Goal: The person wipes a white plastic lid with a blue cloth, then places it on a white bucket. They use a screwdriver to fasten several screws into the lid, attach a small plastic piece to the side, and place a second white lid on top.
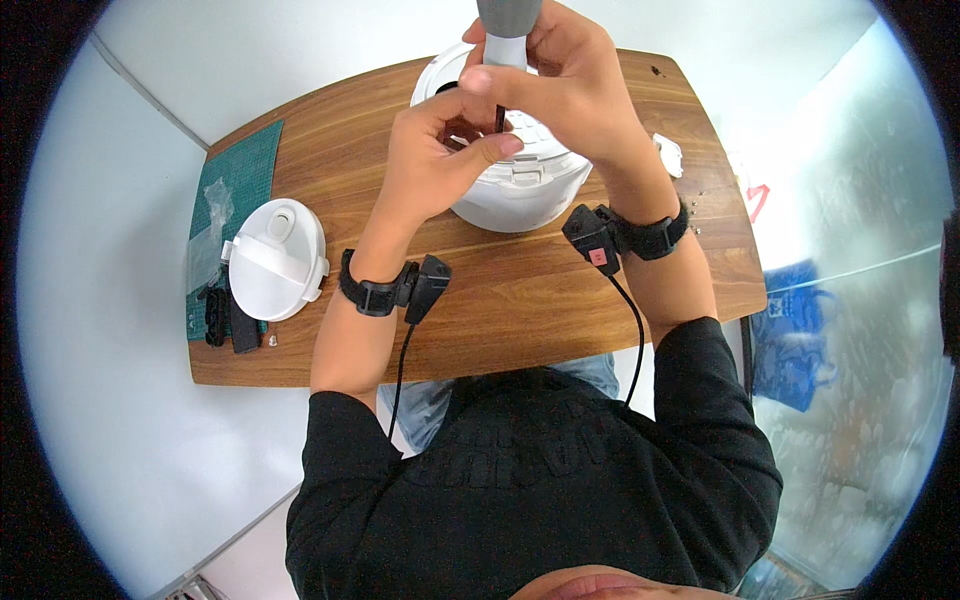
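- My right hand (560,85) is gripping the driver (505,50), aiming down at the pot (520,205).
- My left hand (430,160) is curling around its shaft (500,119), probably steadying; whether pinching, I can't tell.

- I see a green mat (255,165) on the left of the wooden table (340,160).
- On it I spot crumpled clear plastic (204,254).
- I make out something blue (792,345) beyond the table's right edge.
- I have a pale wall (110,300) at left.

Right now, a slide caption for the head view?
Right hand grips a gray-and-white tool over a white appliance, left hand at the dark shaft.
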`<move>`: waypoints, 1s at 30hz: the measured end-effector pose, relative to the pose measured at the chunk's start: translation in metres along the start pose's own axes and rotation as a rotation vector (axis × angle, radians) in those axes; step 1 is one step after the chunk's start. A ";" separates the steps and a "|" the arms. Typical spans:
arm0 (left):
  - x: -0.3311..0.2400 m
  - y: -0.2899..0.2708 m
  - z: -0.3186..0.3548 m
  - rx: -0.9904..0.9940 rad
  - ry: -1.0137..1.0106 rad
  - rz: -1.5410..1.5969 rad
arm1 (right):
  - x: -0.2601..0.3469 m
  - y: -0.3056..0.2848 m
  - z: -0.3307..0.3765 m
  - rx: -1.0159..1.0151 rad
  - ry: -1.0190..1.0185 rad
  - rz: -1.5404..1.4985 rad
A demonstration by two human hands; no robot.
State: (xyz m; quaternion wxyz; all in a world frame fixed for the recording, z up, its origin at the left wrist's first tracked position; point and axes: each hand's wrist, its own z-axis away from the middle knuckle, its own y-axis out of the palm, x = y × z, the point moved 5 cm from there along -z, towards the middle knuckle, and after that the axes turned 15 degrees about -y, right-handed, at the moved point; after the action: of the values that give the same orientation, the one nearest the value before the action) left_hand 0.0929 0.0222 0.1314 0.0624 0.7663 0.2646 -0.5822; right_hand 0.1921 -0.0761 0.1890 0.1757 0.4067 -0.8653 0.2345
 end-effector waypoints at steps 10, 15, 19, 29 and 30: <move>0.011 -0.003 -0.004 -0.031 -0.033 0.021 | -0.013 0.001 -0.001 -0.073 0.019 -0.336; 0.007 -0.001 -0.002 -0.022 -0.044 0.045 | -0.021 -0.005 0.001 -0.059 0.086 -0.383; 0.004 -0.002 -0.002 -0.022 -0.052 0.005 | -0.016 0.000 0.001 -0.112 0.151 -0.375; 0.015 -0.001 -0.002 0.001 -0.040 0.053 | -0.012 -0.004 -0.001 -0.096 0.158 -0.328; 0.012 0.000 0.000 -0.006 -0.026 0.034 | -0.016 -0.004 -0.002 -0.088 0.169 -0.416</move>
State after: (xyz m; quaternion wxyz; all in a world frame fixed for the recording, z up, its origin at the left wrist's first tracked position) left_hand 0.0947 0.0262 0.1202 0.0781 0.7629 0.2522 -0.5901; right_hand 0.2051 -0.0678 0.1840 0.3098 0.5473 -0.7543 0.1885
